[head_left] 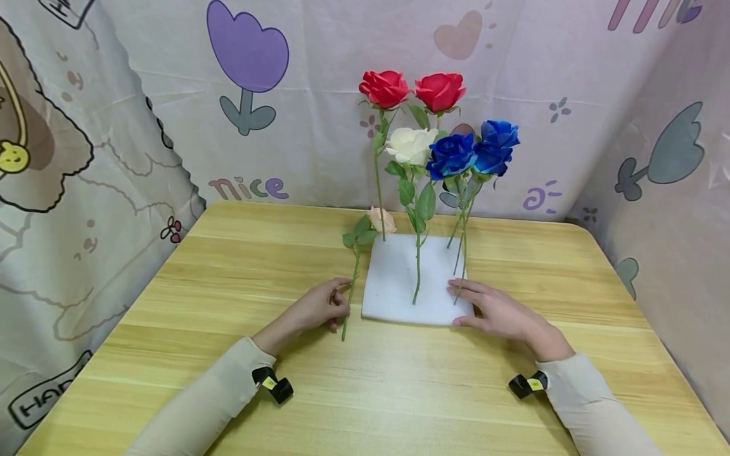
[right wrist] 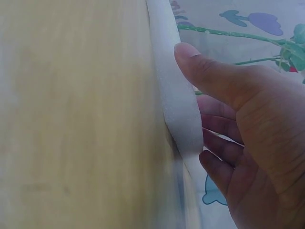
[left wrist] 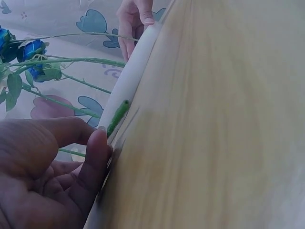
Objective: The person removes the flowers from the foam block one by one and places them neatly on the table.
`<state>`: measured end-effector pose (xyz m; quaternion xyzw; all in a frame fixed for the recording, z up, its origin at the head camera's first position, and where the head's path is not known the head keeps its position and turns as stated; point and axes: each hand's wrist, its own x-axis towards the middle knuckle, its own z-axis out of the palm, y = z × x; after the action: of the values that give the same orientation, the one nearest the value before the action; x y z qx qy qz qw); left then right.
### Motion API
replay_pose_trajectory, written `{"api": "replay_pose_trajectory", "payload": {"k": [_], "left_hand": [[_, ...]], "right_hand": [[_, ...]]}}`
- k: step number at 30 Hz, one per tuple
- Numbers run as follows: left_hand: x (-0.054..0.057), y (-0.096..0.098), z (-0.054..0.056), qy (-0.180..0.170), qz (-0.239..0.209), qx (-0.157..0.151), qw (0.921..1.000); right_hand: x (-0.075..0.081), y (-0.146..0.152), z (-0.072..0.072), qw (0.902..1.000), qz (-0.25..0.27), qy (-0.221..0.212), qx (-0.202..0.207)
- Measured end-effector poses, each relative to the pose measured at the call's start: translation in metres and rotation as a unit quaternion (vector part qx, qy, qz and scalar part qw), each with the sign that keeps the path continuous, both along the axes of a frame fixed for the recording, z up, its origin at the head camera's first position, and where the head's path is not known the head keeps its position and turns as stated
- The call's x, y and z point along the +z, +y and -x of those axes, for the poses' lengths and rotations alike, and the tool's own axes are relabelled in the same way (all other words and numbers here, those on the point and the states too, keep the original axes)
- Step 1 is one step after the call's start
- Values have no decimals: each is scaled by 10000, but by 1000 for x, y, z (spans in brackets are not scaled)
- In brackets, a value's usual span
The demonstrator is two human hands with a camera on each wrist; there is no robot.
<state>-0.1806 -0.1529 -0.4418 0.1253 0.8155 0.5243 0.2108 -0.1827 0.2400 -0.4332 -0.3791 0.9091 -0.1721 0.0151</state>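
Note:
A pale peach rose [head_left: 381, 220] leans along the left side of a white foam board [head_left: 393, 278], and its green stem runs down toward me. My left hand [head_left: 324, 307] pinches the lower stem between thumb and forefinger; in the left wrist view the stem end [left wrist: 118, 117] pokes out past the fingertips. At the board's front right corner is my right hand [head_left: 502, 311], its thumb touching the front edge and its fairly straight fingers reaching over the right part of the top. Foam hides some of those fingertips in the right wrist view.
Standing from the board are two red roses [head_left: 384, 88], a white rose [head_left: 412, 147] and blue roses [head_left: 452, 155], stems near the right fingers. The wooden table [head_left: 365, 392] extends around the board. A printed cloth [head_left: 331, 145] hangs behind it.

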Motion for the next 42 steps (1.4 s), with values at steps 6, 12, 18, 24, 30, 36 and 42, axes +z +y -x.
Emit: {"api": "replay_pose_trajectory", "payload": {"k": [6, 12, 18, 24, 30, 36, 42], "left_hand": [[-1, 0, -1, 55, 87, -55, 9999], [-1, 1, -1, 112, 239, 44, 9996], [-1, 1, 0, 59, 128, 37, 9999], [-2, -1, 2, -132, -93, 18, 9999], [1, -2, 5, -229, -297, -24, 9993], [6, -2, 7, -207, -485, -89, 9986], [9, -5, 9, -100, -481, -144, 9987]], "right_hand": [[0, 0, 0, 10000, 2, -21, -13], [0, 0, 0, 9999, -8, -91, -43], [0, 0, 0, 9999, 18, -150, -54], [0, 0, -1, 9998, 18, -172, -93], [1, 2, 1, 9999, 47, -75, -59], [1, 4, 0, 10000, 53, -9, -58], [0, 1, 1, 10000, 83, 31, -8]]}}
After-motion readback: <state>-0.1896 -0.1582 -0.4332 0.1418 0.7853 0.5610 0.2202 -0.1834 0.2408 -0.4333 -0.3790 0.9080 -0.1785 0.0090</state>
